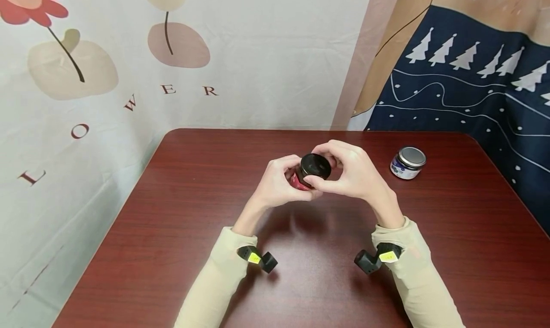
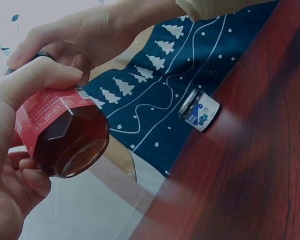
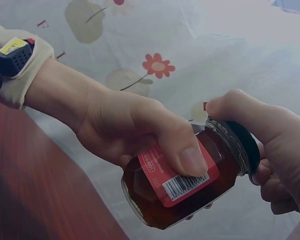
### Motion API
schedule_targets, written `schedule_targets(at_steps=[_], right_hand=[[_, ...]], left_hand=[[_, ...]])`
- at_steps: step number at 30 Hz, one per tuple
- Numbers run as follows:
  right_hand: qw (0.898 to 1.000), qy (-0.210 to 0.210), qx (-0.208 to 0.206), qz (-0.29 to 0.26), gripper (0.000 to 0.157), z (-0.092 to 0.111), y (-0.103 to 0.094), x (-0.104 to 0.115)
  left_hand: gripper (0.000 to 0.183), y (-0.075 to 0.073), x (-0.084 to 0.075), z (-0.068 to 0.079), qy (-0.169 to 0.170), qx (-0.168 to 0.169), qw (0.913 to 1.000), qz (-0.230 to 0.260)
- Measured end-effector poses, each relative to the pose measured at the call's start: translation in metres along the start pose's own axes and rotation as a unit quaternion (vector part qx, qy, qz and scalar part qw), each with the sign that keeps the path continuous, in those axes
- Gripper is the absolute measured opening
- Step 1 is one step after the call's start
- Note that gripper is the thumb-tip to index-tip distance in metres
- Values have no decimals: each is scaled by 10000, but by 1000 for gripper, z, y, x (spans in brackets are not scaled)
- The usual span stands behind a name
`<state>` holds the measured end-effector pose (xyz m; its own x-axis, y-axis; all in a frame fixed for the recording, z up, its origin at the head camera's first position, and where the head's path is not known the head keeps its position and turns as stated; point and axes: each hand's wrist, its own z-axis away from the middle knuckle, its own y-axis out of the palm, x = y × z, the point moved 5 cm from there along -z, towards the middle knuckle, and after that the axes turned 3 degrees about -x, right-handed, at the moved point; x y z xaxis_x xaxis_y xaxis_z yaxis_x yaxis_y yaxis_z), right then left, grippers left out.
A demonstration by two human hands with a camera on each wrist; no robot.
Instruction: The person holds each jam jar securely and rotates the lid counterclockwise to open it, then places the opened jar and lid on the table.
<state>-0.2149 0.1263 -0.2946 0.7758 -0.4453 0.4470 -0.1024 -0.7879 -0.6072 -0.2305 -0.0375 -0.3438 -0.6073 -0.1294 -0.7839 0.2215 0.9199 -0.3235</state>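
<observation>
Near the frame's centre, my left hand (image 1: 279, 182) is curled round the glass jar (image 2: 72, 135), my right hand (image 1: 354, 173) pinches its black lid (image 1: 315, 166). Such glass should be heavy, stiff, breakable; around the red label (image 3: 180, 187) seems the safest hold.

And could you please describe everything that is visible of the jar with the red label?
The jar looks like amber-brown, faceted glass, though the colour may come from its contents. Its red label carries pale print and a barcode. A black lid sits on its mouth; whether it is loosened cannot be told. The jar is held above the table, seemingly tilted. The left hand grips its body, over part of the label, and the right hand holds the lid.
</observation>
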Motion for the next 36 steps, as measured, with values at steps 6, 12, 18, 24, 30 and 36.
schedule_targets(at_steps=[6, 12, 18, 24, 30, 36], right_hand=[[9996, -150, 98, -222, 42, -1, 0, 1], [9986, -227, 199, -432, 41, -2, -2, 3], [9980, -258, 221, -534, 40, -2, -2, 5], [9965, -227, 320, -733, 39, -1, -2, 4], [9950, -259, 325, -908, 37, -1, -3, 5], [9953, -262, 190, -910, 36, -2, -4, 4]], left_hand=[[33, 0, 0, 2, -179, 233, 9992, 256], [36, 0, -1, 2, -288, 394, 9977, 479], [37, 0, -1, 3, -295, 451, 9971, 543], [35, 1, -2, 3, -293, 601, 9954, 688], [38, 1, -2, 3, -262, 720, 9939, 798], [39, 1, -2, 3, -241, 702, 9941, 796]])
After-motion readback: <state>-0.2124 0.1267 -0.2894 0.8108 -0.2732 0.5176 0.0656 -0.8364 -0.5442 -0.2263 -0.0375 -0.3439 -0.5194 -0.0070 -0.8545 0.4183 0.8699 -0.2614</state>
